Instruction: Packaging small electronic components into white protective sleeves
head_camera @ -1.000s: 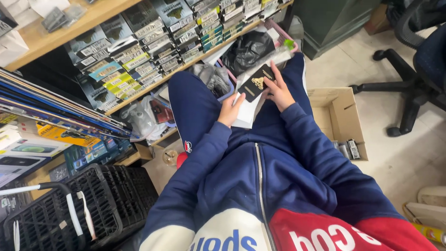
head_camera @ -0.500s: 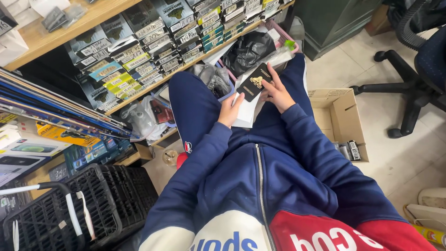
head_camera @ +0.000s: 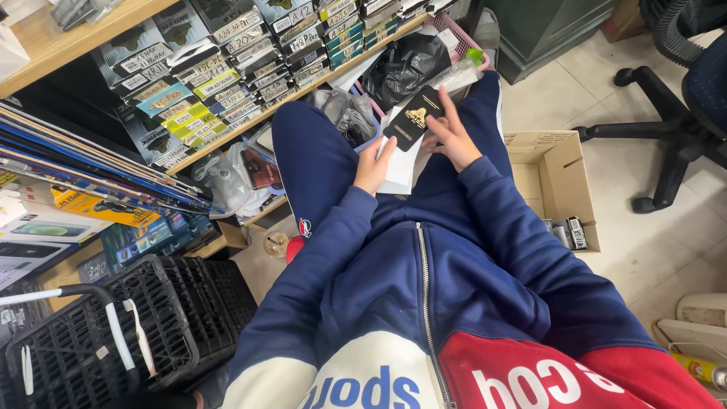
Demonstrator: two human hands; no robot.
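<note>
I sit with my knees in blue trousers under a blue, white and red zip jacket. Both hands hold a small flat black packet [head_camera: 414, 118] with gold print over my lap. My left hand [head_camera: 373, 168] grips its lower left edge and rests on white sheets [head_camera: 399, 176] beneath it. My right hand [head_camera: 452, 137] holds the packet's right side, fingers spread along it.
A wooden shelf [head_camera: 250, 117] packed with several labelled boxes runs across the top. A pink basket [head_camera: 465, 41] with a black plastic bag [head_camera: 409, 68] stands past my knees. An open cardboard box [head_camera: 558, 182] sits at right, a black crate [head_camera: 144, 326] at lower left, an office chair [head_camera: 681, 98] at far right.
The black packet has turned slightly and shifted up toward the shelf, with both hands still on it. My right hand's fingers have slid along its edge.
</note>
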